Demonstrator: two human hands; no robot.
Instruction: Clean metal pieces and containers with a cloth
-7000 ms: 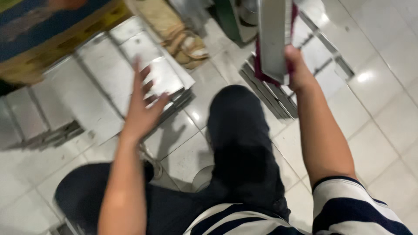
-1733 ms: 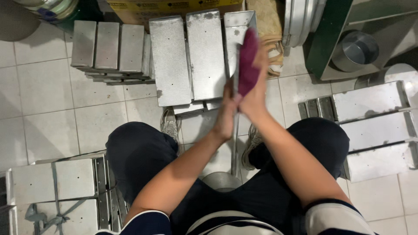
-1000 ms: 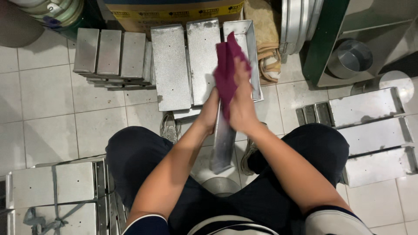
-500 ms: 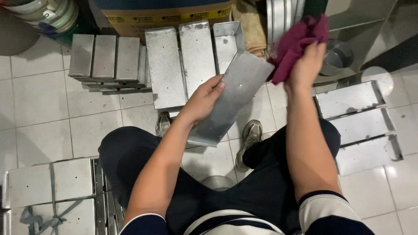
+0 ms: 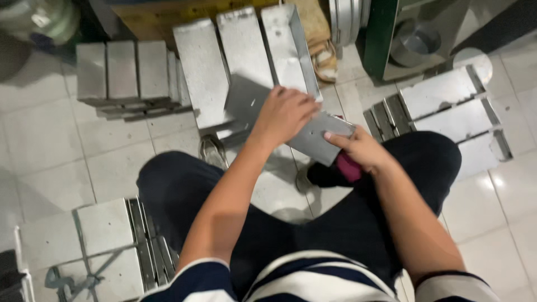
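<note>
The grey metal pan (image 5: pixel 263 109) lies above the lap, its long axis running from upper left to lower right, the left hand (image 5: pixel 284 114) curled over its middle, the right hand (image 5: pixel 362 150) pinching its lower-right end, fingers also shut around a magenta cloth (image 5: pixel 348 166).
</note>
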